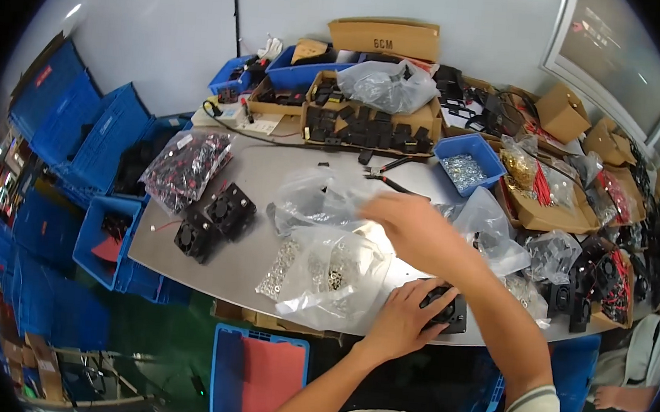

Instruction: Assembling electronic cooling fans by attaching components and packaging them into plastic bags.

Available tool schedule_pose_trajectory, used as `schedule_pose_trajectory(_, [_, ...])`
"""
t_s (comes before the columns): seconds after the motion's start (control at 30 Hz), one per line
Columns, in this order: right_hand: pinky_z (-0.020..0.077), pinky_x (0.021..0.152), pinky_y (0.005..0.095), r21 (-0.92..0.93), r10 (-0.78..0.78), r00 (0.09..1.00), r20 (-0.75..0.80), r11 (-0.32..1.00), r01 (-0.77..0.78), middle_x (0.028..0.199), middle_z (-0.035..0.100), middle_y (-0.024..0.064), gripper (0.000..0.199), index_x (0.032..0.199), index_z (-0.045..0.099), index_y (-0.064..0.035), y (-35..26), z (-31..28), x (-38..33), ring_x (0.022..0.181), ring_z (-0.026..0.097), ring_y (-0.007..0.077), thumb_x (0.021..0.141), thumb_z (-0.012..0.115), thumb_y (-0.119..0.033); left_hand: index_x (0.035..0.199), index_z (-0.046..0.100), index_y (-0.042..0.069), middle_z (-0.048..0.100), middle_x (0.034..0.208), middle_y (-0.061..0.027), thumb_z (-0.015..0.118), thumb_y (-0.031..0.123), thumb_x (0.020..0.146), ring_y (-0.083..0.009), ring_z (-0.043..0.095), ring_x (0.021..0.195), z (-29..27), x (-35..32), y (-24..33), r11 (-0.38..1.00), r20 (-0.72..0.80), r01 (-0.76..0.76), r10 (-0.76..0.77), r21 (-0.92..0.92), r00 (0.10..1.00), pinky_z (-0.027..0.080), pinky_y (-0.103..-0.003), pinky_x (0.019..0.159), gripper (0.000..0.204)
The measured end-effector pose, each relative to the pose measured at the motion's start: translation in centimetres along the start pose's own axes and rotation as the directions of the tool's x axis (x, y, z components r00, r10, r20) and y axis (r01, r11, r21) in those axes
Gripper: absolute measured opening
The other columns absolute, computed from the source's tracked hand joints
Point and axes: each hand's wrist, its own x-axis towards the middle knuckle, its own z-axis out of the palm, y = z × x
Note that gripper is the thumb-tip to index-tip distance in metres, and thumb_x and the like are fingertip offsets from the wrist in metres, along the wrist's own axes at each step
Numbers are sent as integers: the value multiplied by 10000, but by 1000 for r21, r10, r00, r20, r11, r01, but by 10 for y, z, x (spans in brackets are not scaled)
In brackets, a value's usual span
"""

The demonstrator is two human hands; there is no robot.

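Note:
At the table's front edge, my left hand (406, 318) lies over a small square black cooling fan (457, 315), its fingers curled round the housing. My right arm reaches across above it. The right hand (410, 224) hovers by the clear plastic bags, blurred by motion, and its fingertips are not clear. Under and beside it lie a crumpled clear bag (314, 205) and another clear bag (328, 276) with small metal parts in it. Small silvery pieces (278, 268) show along that bag's left side. Behind the right hand rest pliers (379, 176) with dark handles.
Two black fans (216, 220) and a bag of red-and-black parts (187, 168) lie on the left. A blue bin of screws (465, 164) and cartons (371, 124) of black parts line the back. Right of my arm are more bags (491, 230). A person's hand (607, 397) shows far right.

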Motion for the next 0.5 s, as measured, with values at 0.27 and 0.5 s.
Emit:
schedule_pose_trajectory(0.27, [507,726,449,15,198,951,239,978,-208,906,651,233,168,815,679,7,41,93,92,856,622,399,704,553,24,1197,581,103,471,1263,-139,703,233,785,-363,434,1200,8,-10,-9,999,49,44,-43,-17,998,385,-484,958,448])
schedule_pose_trajectory(0.5, [527,750,434,-234,134,901,413,971,-37,949,668,205,167,875,677,-17,36,103,99,878,649,366,767,573,-91,1124,601,92,525,1182,-108,713,179,749,-339,467,1144,6,-5,-15,994,19,27,-25,-105,1000,393,-479,928,402])
